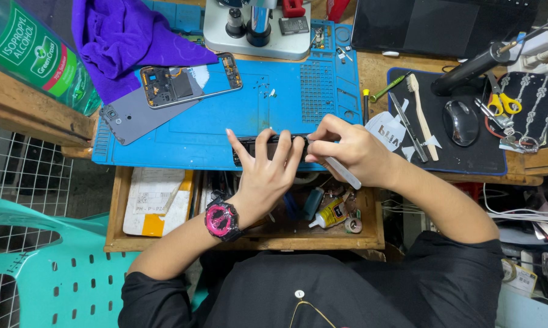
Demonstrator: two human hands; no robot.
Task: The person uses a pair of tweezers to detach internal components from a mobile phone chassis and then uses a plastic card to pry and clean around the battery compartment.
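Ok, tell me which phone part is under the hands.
The dark phone piece at the blue mat's near edge; the opened frame and grey cover lie untouched.

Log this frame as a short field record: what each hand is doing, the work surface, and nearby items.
left hand: fingers spread, pressing on a dark phone part at the mat's near edge
right hand: holds a white tool, tip at the part's right end
surface: blue mat
on mat: opened phone frame, grey back cover, purple cloth
below: open drawer
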